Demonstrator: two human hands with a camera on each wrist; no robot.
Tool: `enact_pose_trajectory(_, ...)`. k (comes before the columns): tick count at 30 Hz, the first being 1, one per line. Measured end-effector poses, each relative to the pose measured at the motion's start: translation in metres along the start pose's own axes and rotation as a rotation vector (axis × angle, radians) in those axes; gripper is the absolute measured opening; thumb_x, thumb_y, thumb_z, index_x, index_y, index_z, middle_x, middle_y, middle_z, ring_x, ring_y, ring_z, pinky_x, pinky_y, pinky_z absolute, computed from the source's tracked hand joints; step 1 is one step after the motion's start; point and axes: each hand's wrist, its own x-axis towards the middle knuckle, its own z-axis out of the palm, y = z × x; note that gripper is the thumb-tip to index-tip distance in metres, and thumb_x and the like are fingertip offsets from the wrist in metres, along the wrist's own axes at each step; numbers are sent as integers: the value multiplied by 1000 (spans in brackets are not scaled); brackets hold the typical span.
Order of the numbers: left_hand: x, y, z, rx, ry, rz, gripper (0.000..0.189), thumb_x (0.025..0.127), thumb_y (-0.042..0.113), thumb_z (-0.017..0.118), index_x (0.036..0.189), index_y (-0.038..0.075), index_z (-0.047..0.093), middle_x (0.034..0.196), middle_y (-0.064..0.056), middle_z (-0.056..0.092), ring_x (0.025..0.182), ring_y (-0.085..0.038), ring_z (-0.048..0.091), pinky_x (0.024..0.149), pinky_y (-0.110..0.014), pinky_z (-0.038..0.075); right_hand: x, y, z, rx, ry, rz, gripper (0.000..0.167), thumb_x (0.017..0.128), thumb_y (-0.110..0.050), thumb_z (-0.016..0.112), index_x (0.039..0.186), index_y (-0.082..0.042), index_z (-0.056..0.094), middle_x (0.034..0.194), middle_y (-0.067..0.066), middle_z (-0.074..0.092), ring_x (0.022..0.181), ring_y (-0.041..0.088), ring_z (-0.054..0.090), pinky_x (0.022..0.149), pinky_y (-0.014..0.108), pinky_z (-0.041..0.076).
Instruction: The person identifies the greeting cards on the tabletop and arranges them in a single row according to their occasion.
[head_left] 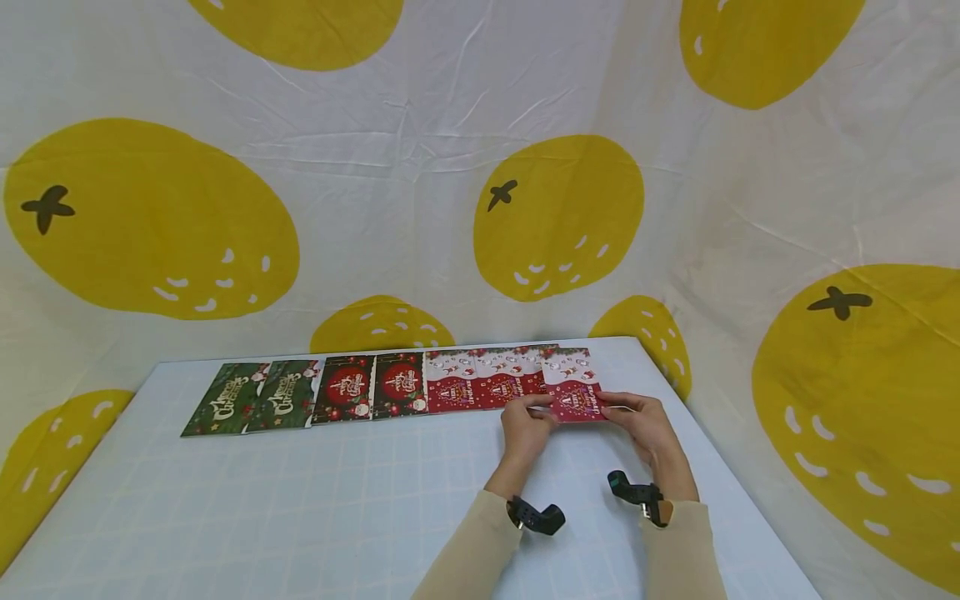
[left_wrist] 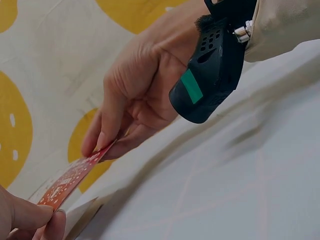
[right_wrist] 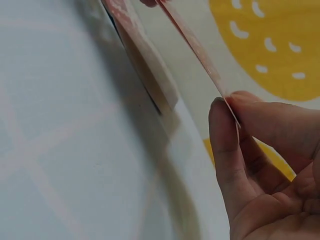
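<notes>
A red and white Christmas card [head_left: 576, 392] is held raised at the right end of a row of cards. My left hand [head_left: 525, 429] pinches its left edge near the bottom corner, and the left fingertips [left_wrist: 30, 215] show at the lower left of the left wrist view. Opposite, my right hand [head_left: 648, 429] grips the right edge between thumb and fingers. The right wrist view catches the card [right_wrist: 200, 52] nearly edge-on, apart from another card [right_wrist: 145, 60] lying below it. Part of the neighbouring red and white card [head_left: 510, 387] is hidden behind the left hand and the held card.
Further left in the row lie two black and red cards [head_left: 343, 389] and two green cards [head_left: 281, 396], some overlapping. All rest near the back of the pale blue checked table [head_left: 300, 508]. Behind it hangs a white cloth [head_left: 420, 225] printed with yellow fruit.
</notes>
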Motion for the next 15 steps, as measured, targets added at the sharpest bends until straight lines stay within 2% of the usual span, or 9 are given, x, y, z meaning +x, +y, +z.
enact_pose_trajectory(7, 0, -1, 2, -3, 11, 10, 30, 79, -15, 78, 102, 4, 82, 93, -4, 73, 67, -9, 66, 59, -25, 57, -1, 0, 1, -13, 9, 13, 38, 102, 2, 63, 139, 1, 65, 159, 23, 43, 148, 40, 36, 118, 50, 39)
enact_pose_trajectory(15, -2, -3, 7, 17, 40, 26, 30, 79, -15, 79, 101, 5, 82, 97, -2, 73, 69, -8, 66, 60, -25, 57, -1, 0, 1, -61, 37, 25, 37, 101, 0, 65, 138, 0, 67, 158, 25, 43, 146, 42, 36, 118, 52, 38)
